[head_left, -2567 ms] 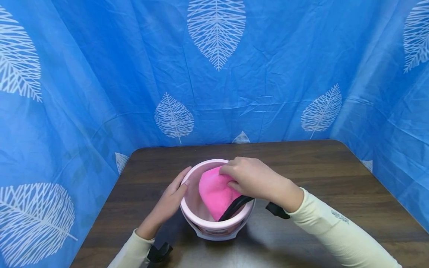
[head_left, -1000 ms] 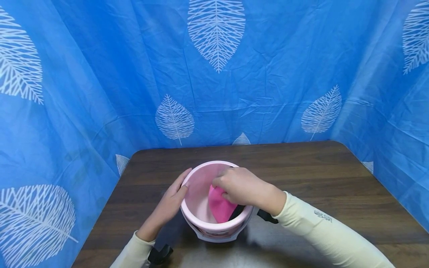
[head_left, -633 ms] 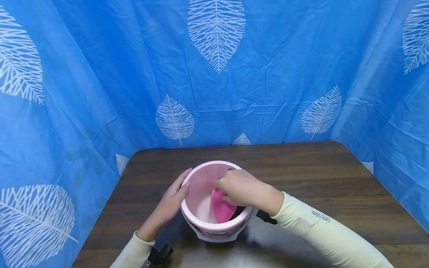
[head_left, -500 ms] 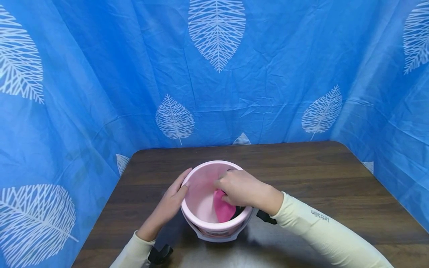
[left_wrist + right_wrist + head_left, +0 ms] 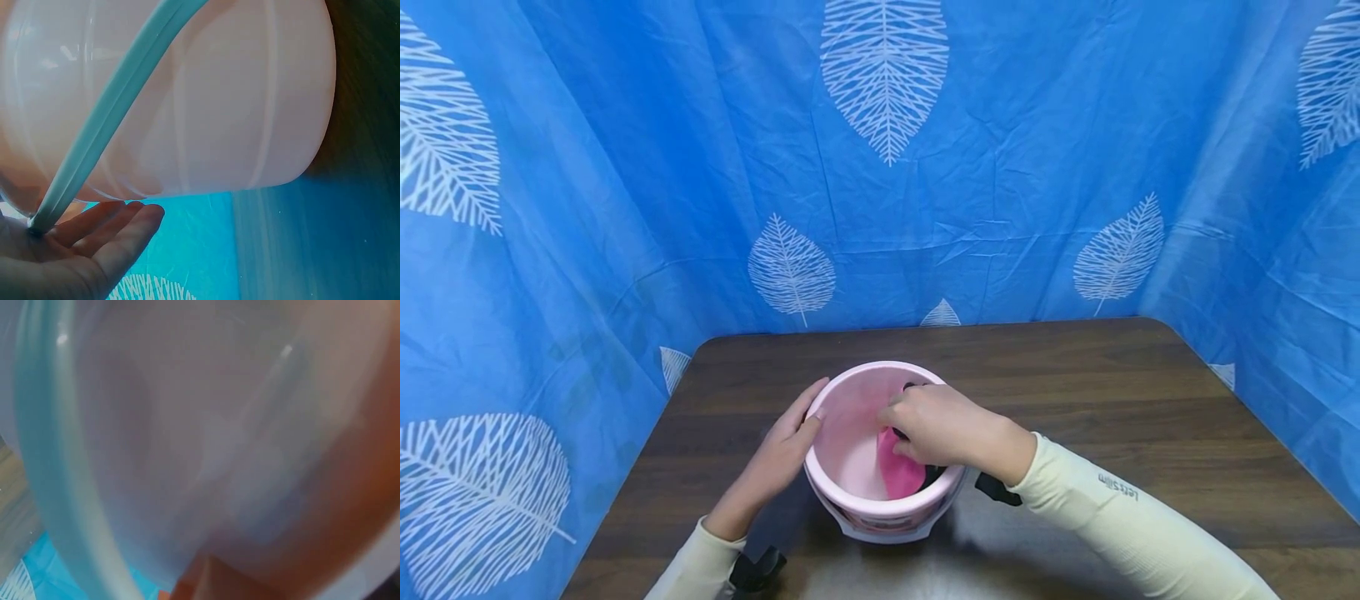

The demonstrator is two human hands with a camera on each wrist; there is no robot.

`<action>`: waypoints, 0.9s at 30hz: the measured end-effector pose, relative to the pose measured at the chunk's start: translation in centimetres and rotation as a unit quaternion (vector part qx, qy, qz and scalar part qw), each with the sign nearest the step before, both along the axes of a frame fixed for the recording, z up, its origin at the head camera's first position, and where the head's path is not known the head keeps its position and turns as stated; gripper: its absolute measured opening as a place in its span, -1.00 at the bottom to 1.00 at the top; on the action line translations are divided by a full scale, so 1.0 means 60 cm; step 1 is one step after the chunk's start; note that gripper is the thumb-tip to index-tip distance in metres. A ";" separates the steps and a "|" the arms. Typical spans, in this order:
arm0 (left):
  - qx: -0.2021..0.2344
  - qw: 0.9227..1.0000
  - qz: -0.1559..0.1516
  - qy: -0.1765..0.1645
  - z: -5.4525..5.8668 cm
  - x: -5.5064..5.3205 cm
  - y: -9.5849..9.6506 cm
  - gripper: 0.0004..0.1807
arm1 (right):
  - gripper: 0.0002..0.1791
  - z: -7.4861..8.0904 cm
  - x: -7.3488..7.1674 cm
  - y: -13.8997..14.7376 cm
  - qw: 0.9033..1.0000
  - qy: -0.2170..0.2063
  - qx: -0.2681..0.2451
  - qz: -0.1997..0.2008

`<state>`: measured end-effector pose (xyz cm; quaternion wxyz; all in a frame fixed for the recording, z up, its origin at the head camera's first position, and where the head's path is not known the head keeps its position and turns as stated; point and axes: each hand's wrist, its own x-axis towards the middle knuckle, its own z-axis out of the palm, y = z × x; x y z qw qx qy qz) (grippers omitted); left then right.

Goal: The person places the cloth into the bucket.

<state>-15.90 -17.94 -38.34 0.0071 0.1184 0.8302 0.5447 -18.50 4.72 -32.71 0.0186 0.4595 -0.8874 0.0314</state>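
A pale pink bucket (image 5: pixel 850 442) with a light grey handle stands upright in the middle of the table. My left hand (image 5: pixel 778 442) grips its left rim, thumb over the edge and fingers along the outside. In the left wrist view these fingers (image 5: pixel 128 240) lie against the bucket wall (image 5: pixel 219 106), near the handle's end. My right hand (image 5: pixel 943 425) reaches over the right rim and pinches a bright pink soft cloth piece (image 5: pixel 898 471) with a black edge, down inside the bucket. The hand hides most of this piece. The right wrist view shows the bucket wall (image 5: pixel 206 425), blurred and close.
The dark wooden table (image 5: pixel 1075 375) extends around the bucket. A blue curtain (image 5: pixel 1000 167) with white leaf prints hangs behind it and at both sides. Black straps and mounts (image 5: pixel 758 571) sit at the wrists.
Over the last seconds my right hand has sunk deeper into the bucket with the pink cloth piece, which now shows less. In the last half second little has moved. My left hand has stayed put.
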 end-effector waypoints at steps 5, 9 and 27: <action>-0.005 1.000 -0.002 -0.001 0.001 -0.001 -0.001 -0.50 | -0.71 0.003 0.002 0.003 1.000 -0.003 -0.012 0.002; -0.010 1.000 0.002 -0.006 0.003 0.001 -0.003 -0.47 | -0.71 0.004 0.004 0.006 1.000 0.000 -0.021 0.008; -0.050 0.999 0.009 -0.012 0.084 0.033 0.006 -0.50 | -0.76 0.020 0.007 0.043 0.994 0.044 -0.097 -0.012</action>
